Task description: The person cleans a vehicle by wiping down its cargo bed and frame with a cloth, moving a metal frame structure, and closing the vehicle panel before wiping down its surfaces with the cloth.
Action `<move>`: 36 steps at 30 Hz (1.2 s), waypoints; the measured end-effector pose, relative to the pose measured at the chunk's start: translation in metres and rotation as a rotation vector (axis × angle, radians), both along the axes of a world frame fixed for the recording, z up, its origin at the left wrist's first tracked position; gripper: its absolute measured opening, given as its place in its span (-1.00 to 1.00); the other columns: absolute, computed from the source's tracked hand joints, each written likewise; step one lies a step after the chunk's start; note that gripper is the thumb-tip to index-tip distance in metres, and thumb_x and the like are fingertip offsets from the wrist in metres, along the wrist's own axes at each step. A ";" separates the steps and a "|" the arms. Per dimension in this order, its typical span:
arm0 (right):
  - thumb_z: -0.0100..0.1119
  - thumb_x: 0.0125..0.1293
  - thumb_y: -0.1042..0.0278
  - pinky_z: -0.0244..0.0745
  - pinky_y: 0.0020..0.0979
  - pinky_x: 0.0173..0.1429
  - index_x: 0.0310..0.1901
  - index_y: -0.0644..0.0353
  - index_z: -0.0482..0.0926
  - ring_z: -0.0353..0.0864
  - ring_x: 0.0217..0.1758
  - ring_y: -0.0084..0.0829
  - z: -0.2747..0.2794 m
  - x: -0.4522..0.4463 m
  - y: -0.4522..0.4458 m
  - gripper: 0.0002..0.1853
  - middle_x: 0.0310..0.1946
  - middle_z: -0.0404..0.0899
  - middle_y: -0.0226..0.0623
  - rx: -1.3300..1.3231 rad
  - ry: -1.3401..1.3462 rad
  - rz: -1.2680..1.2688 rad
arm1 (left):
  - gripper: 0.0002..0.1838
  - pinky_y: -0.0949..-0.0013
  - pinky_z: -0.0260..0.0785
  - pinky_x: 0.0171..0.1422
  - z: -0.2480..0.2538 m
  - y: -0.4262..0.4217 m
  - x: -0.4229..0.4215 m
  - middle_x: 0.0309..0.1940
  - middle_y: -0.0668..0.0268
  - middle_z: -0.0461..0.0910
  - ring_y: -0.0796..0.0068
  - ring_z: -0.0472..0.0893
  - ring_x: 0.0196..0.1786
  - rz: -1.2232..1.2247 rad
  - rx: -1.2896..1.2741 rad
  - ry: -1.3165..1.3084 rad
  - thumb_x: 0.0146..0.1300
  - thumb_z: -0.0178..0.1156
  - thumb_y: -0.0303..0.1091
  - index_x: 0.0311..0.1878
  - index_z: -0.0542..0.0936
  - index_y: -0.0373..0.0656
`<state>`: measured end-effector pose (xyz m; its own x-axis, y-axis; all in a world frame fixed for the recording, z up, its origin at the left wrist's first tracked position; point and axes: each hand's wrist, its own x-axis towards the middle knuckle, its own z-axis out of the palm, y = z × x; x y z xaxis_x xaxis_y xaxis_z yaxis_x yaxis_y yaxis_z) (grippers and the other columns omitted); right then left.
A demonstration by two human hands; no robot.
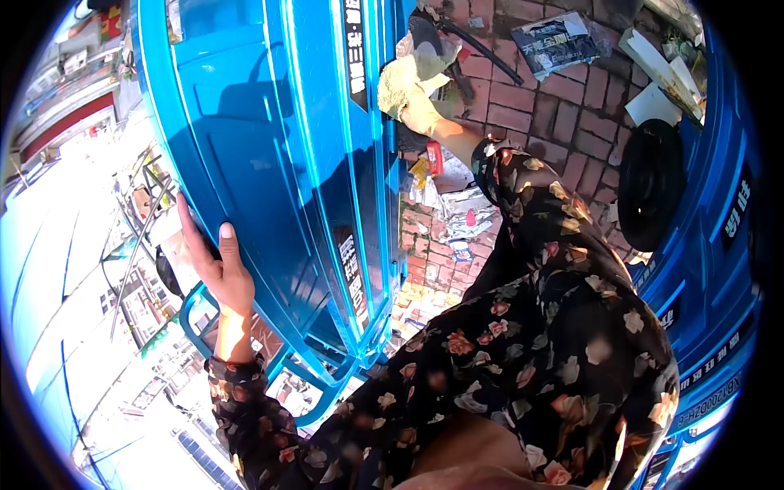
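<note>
A blue metal side panel (237,122) of a cart-like vehicle, with white printed characters, fills the left-middle of the head view. My left hand (220,261) lies against the panel's left edge, fingers stretched out, holding nothing. On the panel's other side, my right hand (420,113) is closed on a pale yellow cloth (398,85), bunched up against the panel's printed edge. Part of my right fingers is hidden by the cloth. Both arms wear dark flowered sleeves, and my shadow falls across the panel.
Red brick paving (510,102) lies below. On it are a dark printed plastic bag (555,47), a black rod (482,51), litter (467,214) and white board pieces (653,104). A black wheel (652,186) and another blue vehicle (727,245) stand at right.
</note>
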<state>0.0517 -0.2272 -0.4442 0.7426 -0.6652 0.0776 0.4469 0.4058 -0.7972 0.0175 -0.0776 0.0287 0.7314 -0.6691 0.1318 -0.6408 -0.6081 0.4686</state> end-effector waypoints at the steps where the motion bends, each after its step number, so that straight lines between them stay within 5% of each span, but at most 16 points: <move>1: -0.05 0.40 0.31 0.25 -0.21 0.45 0.37 0.08 0.34 0.37 0.38 -0.18 -0.016 0.004 0.006 -0.50 0.31 0.41 -0.15 0.071 -0.074 0.052 | -0.32 0.29 0.07 0.49 0.000 0.000 0.000 0.46 0.01 0.21 0.26 0.28 0.43 0.002 0.003 -0.001 0.50 0.04 -0.29 0.54 0.02 -0.29; 3: -0.12 0.44 0.25 0.24 -0.25 0.43 0.33 0.08 0.40 0.40 0.35 -0.19 -0.028 0.020 0.009 -0.54 0.28 0.46 -0.17 -0.358 0.112 -0.098 | -0.31 0.28 0.07 0.49 0.001 -0.001 -0.002 0.45 0.01 0.23 0.25 0.28 0.43 0.004 0.012 -0.002 0.49 0.04 -0.28 0.54 0.02 -0.31; 4: -0.13 0.45 0.24 0.25 -0.28 0.42 0.31 0.07 0.43 0.42 0.33 -0.21 0.016 0.000 -0.016 -0.56 0.26 0.49 -0.17 -0.871 0.501 -0.199 | -0.32 0.27 0.08 0.49 0.001 0.000 -0.001 0.44 0.01 0.24 0.25 0.29 0.42 0.011 0.006 0.010 0.49 0.04 -0.28 0.54 0.02 -0.31; 6: -0.11 0.44 0.25 0.28 -0.34 0.40 0.30 0.06 0.45 0.46 0.30 -0.28 0.037 0.016 -0.041 -0.57 0.21 0.52 -0.19 -1.231 0.943 0.182 | -0.32 0.27 0.09 0.49 -0.001 0.003 0.001 0.43 0.01 0.26 0.25 0.31 0.41 0.033 -0.011 0.038 0.49 0.04 -0.27 0.54 0.03 -0.30; 13: -0.06 0.39 0.37 0.45 -0.44 0.24 0.18 0.09 0.57 0.58 0.14 -0.37 -0.020 0.072 -0.101 -0.62 0.19 0.57 -0.29 -0.710 0.784 0.000 | -0.20 0.20 0.10 0.47 0.000 0.000 0.004 0.44 0.00 0.21 0.22 0.33 0.38 0.126 0.008 0.050 0.45 0.10 -0.16 0.57 -0.06 -0.24; 20: -0.04 0.34 0.33 0.37 -0.37 0.31 0.14 0.14 0.56 0.52 0.21 -0.29 0.004 -0.007 -0.005 -0.63 0.17 0.56 -0.20 -0.392 0.471 0.107 | -0.09 0.14 0.04 0.51 0.001 0.008 0.002 0.48 0.04 0.12 0.21 0.22 0.45 0.201 0.048 0.039 0.40 0.15 0.01 0.56 -0.11 -0.22; 25: -0.02 0.31 0.31 0.32 -0.32 0.36 0.11 0.18 0.55 0.49 0.25 -0.24 0.016 0.042 -0.049 -0.63 0.15 0.56 -0.14 0.083 0.338 0.160 | -0.12 0.14 -0.01 0.54 0.004 0.011 0.004 0.50 0.03 0.08 0.21 0.17 0.49 0.174 0.155 -0.072 0.43 0.11 -0.02 0.55 -0.10 -0.29; 26: -0.02 0.30 0.30 0.31 -0.31 0.37 0.10 0.19 0.55 0.48 0.26 -0.23 0.034 0.048 -0.072 -0.63 0.15 0.56 -0.13 0.067 0.411 0.208 | -0.13 0.14 -0.02 0.55 0.003 0.016 0.005 0.50 0.03 0.08 0.21 0.16 0.50 0.172 0.150 -0.084 0.43 0.10 -0.03 0.55 -0.10 -0.31; 28: -0.02 0.17 0.45 0.39 -0.29 0.28 -0.08 0.23 0.67 0.58 0.14 -0.15 0.072 0.048 -0.135 -0.67 0.00 0.66 -0.10 -0.810 1.009 0.381 | -0.19 0.15 -0.06 0.56 0.003 0.026 0.006 0.51 0.04 0.07 0.21 0.14 0.51 0.117 0.186 -0.126 0.47 0.05 -0.11 0.54 -0.09 -0.35; 29: 0.01 0.28 0.39 0.47 -0.27 0.18 -0.05 0.16 0.69 0.62 0.08 -0.18 0.054 0.066 -0.128 -0.70 -0.07 0.67 -0.07 -1.010 1.007 0.249 | -0.21 0.15 -0.07 0.57 0.005 0.026 0.006 0.51 0.04 0.07 0.21 0.14 0.51 0.094 0.221 -0.146 0.48 0.03 -0.12 0.54 -0.09 -0.35; 30: 0.07 0.25 0.34 0.40 -0.23 0.28 0.03 0.13 0.67 0.58 0.17 -0.14 0.031 0.059 -0.120 -0.66 0.02 0.64 -0.03 -1.513 1.012 -0.122 | -0.22 0.15 -0.08 0.57 0.004 0.026 0.008 0.52 0.04 0.06 0.21 0.13 0.52 0.067 0.243 -0.175 0.48 0.02 -0.14 0.54 -0.08 -0.35; 34: 0.15 0.21 0.40 0.39 -0.20 0.30 0.03 0.16 0.66 0.54 0.18 -0.04 0.044 0.080 -0.165 -0.66 0.04 0.63 -0.02 -0.730 0.609 -0.334 | -0.28 0.16 -0.18 0.59 0.007 0.024 0.010 0.55 0.05 -0.05 0.19 0.03 0.56 0.018 0.239 -0.088 0.51 -0.05 -0.24 0.54 -0.12 -0.35; 36: 0.13 0.22 0.43 0.52 -0.16 0.10 -0.11 0.28 0.67 0.63 0.02 0.02 0.075 0.096 -0.220 -0.75 -0.10 0.66 0.06 -0.636 0.815 0.023 | -0.28 0.17 -0.16 0.59 0.008 0.027 0.010 0.53 0.06 0.02 0.22 0.07 0.54 0.020 0.233 -0.081 0.51 -0.06 -0.26 0.54 -0.12 -0.36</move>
<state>0.1474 -0.4472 -0.3694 0.7393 -0.6622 -0.1218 -0.3273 -0.1952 -0.9245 0.0270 -0.0503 0.0368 0.7384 -0.6735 0.0345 -0.6571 -0.7071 0.2613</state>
